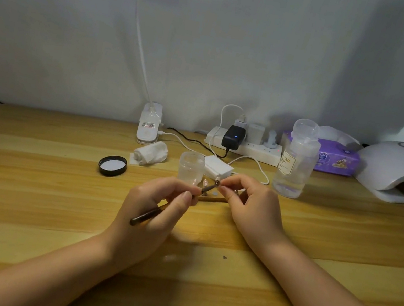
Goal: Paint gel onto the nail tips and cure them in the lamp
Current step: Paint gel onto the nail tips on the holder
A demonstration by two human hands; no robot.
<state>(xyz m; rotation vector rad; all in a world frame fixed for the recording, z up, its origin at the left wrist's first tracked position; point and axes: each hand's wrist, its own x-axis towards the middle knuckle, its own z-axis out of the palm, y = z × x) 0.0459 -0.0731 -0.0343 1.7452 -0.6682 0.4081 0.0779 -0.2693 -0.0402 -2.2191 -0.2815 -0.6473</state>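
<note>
Two hands (155, 209), one brush (146, 215), one small jar (191, 167), one black lid (112, 165), one clear bottle (296, 161), one curing lamp (402, 172).

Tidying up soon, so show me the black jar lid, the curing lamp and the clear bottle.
black jar lid (112, 165): head view, on its pale inner face.
curing lamp (393, 166): head view, on its white dome.
clear bottle (294, 163): head view, on its body.
</note>
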